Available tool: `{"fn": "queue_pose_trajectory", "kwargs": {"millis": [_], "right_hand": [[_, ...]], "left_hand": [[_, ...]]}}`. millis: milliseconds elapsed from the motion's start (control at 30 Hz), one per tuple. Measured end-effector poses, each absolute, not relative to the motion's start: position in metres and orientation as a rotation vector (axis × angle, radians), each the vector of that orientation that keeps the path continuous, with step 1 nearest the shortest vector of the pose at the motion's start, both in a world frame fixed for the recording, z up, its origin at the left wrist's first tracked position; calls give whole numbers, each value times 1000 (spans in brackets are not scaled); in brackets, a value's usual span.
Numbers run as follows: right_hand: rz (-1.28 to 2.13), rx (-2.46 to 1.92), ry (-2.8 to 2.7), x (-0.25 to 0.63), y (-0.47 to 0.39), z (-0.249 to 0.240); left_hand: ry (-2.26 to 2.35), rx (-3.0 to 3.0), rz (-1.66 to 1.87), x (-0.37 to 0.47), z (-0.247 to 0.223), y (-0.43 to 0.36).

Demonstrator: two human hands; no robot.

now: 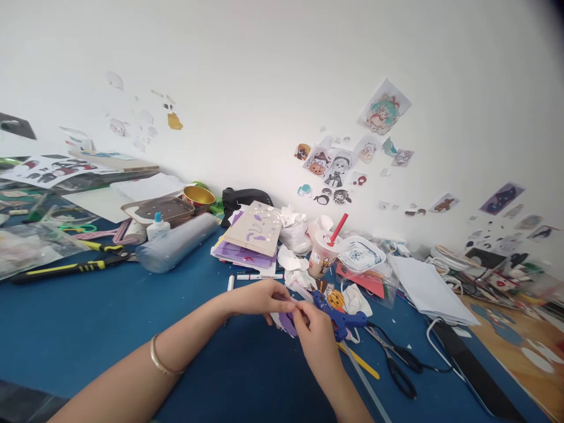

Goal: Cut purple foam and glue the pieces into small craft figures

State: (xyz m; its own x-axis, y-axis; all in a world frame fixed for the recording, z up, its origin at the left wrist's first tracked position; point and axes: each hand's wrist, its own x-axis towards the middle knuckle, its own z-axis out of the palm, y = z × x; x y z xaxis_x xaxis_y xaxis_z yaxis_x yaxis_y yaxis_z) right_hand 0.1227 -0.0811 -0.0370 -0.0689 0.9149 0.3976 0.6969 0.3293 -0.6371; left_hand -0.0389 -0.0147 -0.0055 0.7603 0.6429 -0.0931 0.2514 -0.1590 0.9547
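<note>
Above the blue desk, my left hand point(262, 296) and my right hand point(315, 332) meet, their thumbs and fingertips closed on a small purple and white piece point(288, 324). It looks like paper or thin foam, and the fingers cover much of it. Just right of my right hand lies a blue hot glue gun point(348, 320) with a dark cord. Beyond my left hand are a white marker point(259, 277) and a stack of purple sheets with a beige board point(253, 235) on top.
A drink cup point(324, 258) with a red straw stands behind the hands, beside crumpled tissues point(294, 264). Black-handled scissors point(399, 361) and a yellow stick point(363, 362) lie to the right. Leftward are a clear plastic roll point(176, 244), a glue bottle point(157, 228) and black-yellow pliers point(83, 267).
</note>
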Motion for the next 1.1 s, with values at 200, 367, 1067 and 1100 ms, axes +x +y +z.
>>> {"fn": "queue_pose_trajectory", "kwargs": {"millis": [200, 367, 1067, 1100], "right_hand": [[634, -1319, -1586, 120, -77, -48], [631, -1269, -1453, 118, -73, -59], [640, -1297, -1704, 125, -87, -55], [740, -1288, -1641, 126, -86, -56]], "left_hand": [[698, 1637, 310, -43, -1, -14], [716, 1549, 411, -43, 2, -12], [910, 1472, 684, -38, -8, -2], [890, 1533, 628, -39, -6, -4]]}}
